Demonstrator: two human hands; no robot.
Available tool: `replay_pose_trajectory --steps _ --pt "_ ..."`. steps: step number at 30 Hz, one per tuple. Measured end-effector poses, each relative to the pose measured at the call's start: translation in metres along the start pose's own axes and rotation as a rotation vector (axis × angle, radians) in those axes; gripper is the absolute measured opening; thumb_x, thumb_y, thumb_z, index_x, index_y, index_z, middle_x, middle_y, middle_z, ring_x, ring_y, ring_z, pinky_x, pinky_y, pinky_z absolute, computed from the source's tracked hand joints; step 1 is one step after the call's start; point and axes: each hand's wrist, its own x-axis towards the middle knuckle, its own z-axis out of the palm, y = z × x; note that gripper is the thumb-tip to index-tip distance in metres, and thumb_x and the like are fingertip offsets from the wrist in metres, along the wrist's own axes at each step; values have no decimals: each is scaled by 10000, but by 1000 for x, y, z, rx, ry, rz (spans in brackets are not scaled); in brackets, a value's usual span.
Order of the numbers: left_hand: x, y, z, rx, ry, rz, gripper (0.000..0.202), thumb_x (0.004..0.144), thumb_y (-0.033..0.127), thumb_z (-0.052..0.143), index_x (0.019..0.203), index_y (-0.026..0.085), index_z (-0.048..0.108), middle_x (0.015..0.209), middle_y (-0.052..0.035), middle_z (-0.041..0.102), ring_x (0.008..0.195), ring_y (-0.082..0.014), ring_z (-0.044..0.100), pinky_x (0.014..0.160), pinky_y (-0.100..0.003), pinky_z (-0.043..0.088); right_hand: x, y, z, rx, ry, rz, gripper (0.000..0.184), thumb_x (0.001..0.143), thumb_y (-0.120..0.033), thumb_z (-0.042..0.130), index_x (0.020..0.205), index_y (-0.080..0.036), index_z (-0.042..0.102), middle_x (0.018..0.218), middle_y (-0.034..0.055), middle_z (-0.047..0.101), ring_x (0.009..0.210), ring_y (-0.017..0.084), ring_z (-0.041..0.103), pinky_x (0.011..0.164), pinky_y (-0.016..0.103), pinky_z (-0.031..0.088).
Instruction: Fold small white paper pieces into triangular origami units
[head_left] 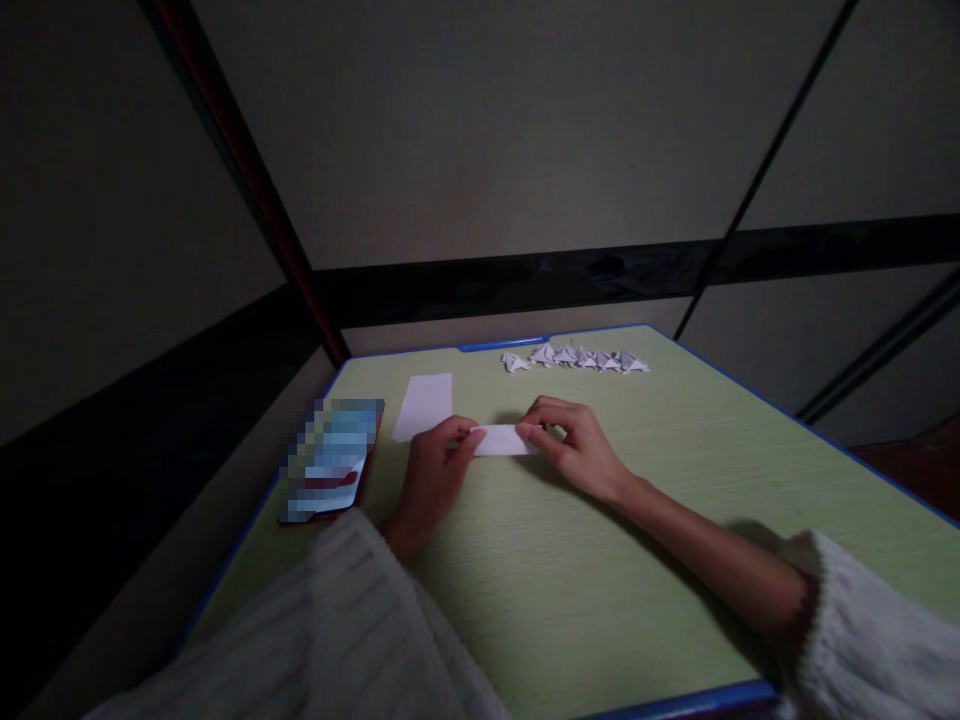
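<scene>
A narrow folded strip of white paper (pixel 498 440) is stretched between my two hands, just over the middle of the table. My left hand (pixel 439 465) pinches its left end between thumb and fingers. At the right end, my right hand (pixel 574 445) grips it with thumb and curled forefinger. Behind my left hand lies a flat white sheet of paper (pixel 425 403). Several small folded white paper figures (pixel 574 357) stand in a row farther back, to the right of the strip.
The table (pixel 675 460) has a pale green top with a blue edge. At its left side lies a phone (pixel 334 460) with a lit, blurred screen and red rim. A panelled wall (pixel 517 140) rises behind the table.
</scene>
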Motion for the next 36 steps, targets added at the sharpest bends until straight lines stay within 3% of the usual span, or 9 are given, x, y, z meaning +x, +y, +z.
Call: replay_pose_trajectory --steps 10,14,18,21,23,26,29,32,36 --pt "-7 7 0 292 -79 221 238 749 244 406 576 156 543 528 21 544 496 -92 465 511 -195 349 -4 -12 6 -245 -202 -187 151 769 -150 394 690 -128 521 663 23 516 647 122 469 672 278 300" --pt "-3 3 -6 286 74 146 219 734 261 418 627 157 578 584 8 592 530 -106 492 500 -194 355 -1 -2 -4 -287 -193 -197 147 728 -117 390 647 -127 512 633 17 507 616 119 459 671 288 295" --pt "6 -3 -15 268 327 28 240 718 287 418 585 147 560 531 16 553 534 -118 497 491 -198 362 2 18 -20 -286 -92 -104 128 673 -96 409 594 -126 505 594 11 492 581 114 440 650 291 304" --pt "7 -2 -18 195 418 -45 215 717 281 423 642 139 566 585 3 577 539 -118 513 487 -200 387 4 21 -21 -73 79 145 123 676 -119 423 585 -125 506 583 14 490 554 107 433 560 254 313" --pt "4 1 -16 235 407 -6 203 719 275 437 649 142 575 609 -7 597 567 -123 526 518 -209 403 4 13 -13 225 3 334 156 689 -179 453 548 -126 492 521 -3 471 486 86 410 494 229 297" --pt "-2 5 -11 281 313 231 180 724 250 456 641 161 589 653 -14 621 630 -129 540 604 -236 425 2 -5 5 691 -163 472 247 699 -306 495 537 -120 502 496 -7 494 456 69 425 491 219 316" --pt "-7 7 -6 224 131 493 159 729 202 469 653 175 606 694 -25 629 685 -131 545 667 -262 432 -1 -17 20 1017 -168 521 258 662 -363 550 589 -117 525 558 8 546 510 74 481 496 204 325" --pt "-9 8 -4 155 55 603 121 723 160 494 724 188 612 757 -33 625 727 -128 543 663 -262 443 -2 -17 24 1143 -97 571 236 636 -343 583 583 -120 526 539 -9 534 510 66 471 505 194 328" --pt "-8 11 -2 91 11 587 63 681 158 553 714 185 599 775 -35 591 748 -134 529 673 -271 434 0 -9 21 1023 -43 491 189 634 -279 582 553 -122 516 495 -38 486 475 55 416 508 197 311"
